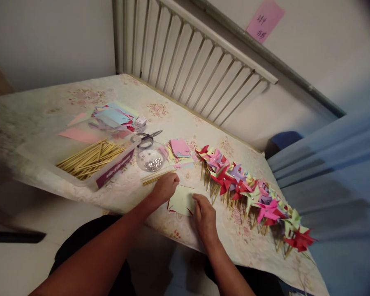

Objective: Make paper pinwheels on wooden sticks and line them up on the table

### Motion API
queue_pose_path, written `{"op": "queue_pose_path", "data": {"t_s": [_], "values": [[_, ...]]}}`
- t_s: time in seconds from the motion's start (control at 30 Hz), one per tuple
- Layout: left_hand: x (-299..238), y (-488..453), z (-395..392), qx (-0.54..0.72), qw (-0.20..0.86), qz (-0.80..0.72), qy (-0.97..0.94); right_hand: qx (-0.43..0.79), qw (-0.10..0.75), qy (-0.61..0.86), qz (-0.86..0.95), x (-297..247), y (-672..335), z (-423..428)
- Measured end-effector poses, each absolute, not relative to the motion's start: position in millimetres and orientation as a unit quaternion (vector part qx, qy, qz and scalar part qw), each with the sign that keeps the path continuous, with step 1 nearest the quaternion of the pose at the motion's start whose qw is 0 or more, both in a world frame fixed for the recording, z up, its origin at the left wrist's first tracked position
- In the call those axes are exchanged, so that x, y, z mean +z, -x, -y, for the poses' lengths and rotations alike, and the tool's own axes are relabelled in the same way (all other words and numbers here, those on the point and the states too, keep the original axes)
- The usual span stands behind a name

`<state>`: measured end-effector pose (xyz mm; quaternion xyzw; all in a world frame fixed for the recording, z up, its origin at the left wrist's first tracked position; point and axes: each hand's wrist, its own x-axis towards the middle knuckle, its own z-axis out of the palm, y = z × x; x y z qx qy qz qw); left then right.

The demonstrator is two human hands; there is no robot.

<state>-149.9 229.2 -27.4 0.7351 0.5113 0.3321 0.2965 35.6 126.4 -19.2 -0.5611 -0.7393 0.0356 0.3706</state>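
A pale green paper square (181, 200) with cuts at its corners lies before me on the table, and red paper shows under its near edge. My left hand (165, 187) is closed at the square's upper left corner, and what its fingers hold, if anything, is hidden. At the right edge of the square, my right hand (206, 216) has its fingers curled, with thumb and forefinger closed on the paper. A few thin bamboo sticks (152, 178) lie just beyond my left hand. Behind the square rests a stack of coloured paper squares (180, 148).
A plastic box (89, 185) of bamboo sticks stands at the left. Near it are scissors (146, 139), a round dish (142, 160) of small shiny pieces and more coloured paper (114, 115). Rows of finished pinwheels (225, 179) line the right side. A radiator (185, 53) stands behind.
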Motion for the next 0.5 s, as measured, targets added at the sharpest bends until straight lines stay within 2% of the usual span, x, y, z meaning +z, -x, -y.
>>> {"op": "queue_pose_path", "data": {"t_s": [0.1,0.3,0.5], "values": [[-22.9,149.9,-224.8,0.315,0.276,-0.463,-0.782,0.01,0.33,0.527,0.783,-29.3,-28.9,-108.9],[-18.0,151.6,-219.6,0.233,0.221,-0.387,-0.865,-0.019,0.19,0.503,0.843,-46.2,-19.5,-100.8],[-23.8,153.8,-220.8,0.18,0.225,-0.37,-0.883,-0.012,0.162,0.516,0.841,-55.9,-22.4,-97.8]]}}
